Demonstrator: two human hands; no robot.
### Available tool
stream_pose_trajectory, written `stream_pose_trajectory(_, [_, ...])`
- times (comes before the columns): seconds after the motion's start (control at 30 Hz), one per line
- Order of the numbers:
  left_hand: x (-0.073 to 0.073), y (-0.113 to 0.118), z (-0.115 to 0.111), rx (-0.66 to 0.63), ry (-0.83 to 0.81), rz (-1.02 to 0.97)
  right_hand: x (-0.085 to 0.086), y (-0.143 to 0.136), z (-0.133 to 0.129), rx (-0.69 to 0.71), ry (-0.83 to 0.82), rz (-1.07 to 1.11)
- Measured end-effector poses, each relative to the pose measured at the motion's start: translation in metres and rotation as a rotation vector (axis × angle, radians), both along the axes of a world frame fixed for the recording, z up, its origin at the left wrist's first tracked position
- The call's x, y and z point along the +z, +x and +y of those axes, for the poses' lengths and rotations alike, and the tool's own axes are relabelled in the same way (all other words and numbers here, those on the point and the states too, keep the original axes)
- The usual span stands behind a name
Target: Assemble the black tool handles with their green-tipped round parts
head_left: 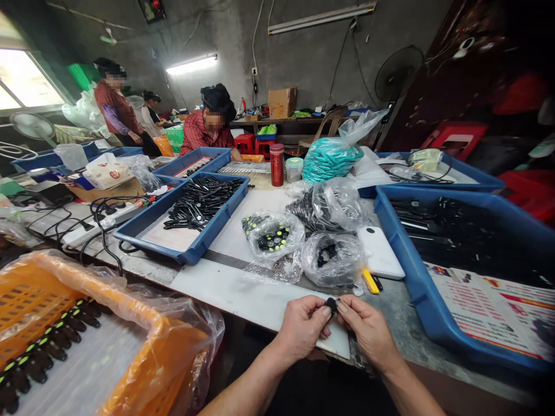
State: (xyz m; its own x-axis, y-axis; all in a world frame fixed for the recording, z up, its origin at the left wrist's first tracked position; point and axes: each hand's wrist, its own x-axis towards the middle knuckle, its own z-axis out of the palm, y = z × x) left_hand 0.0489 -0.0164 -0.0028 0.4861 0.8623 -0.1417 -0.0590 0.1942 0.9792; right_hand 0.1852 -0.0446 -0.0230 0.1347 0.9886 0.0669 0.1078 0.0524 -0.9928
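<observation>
Over the front edge of the table, my left hand (pixel 303 325) is closed on a small black part (pixel 332 304), whose exact kind I cannot make out. My right hand (pixel 366 326) pinches the same piece from the other side, fingertips close together. Just beyond my hands sits an open clear bag (pixel 347 271) with small black pieces inside. To its left another clear bag (pixel 277 254) holds round black parts with yellow-green dots. A yellow-handled tool (pixel 370 281) lies beside a white phone-like device (pixel 380 252).
A blue tray (pixel 191 254) of black parts stands left, another blue tray (pixel 416 303) right. An orange crate (pixel 147 352) lined with plastic holds a row of dark pieces. Farther back are a bag of teal parts (pixel 332 156), a red flask (pixel 276 166) and a seated person (pixel 203 136).
</observation>
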Motion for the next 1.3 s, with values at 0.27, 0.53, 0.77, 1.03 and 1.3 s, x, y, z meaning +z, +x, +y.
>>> stream_pose_trajectory(0.27, [-0.0009, 0.0003, 0.0007, 0.004, -0.006, -0.012, -0.0003, 0.0001, 0.0014, -0.001, -0.015, 0.004])
stream_pose_trajectory(0.53, [-0.0030, 0.0003, 0.0002, 0.004, -0.008, -0.010, 0.0022, -0.0005, 0.0012, -0.003, -0.007, -0.016])
stream_pose_trajectory(0.77, [-0.0009, 0.0004, 0.0000, 0.004, -0.007, 0.006, 0.0025, -0.0006, 0.0011, -0.008, 0.002, -0.017])
stream_pose_trajectory(1.03, [-0.0036, 0.0002, 0.0000, 0.008, -0.003, -0.001, 0.0017, -0.0009, 0.0010, -0.016, -0.001, -0.013])
stream_pose_trajectory(1.3, [-0.0036, 0.0000, -0.0001, 0.005, -0.001, -0.006, 0.0011, -0.0006, 0.0004, -0.009, -0.020, -0.018])
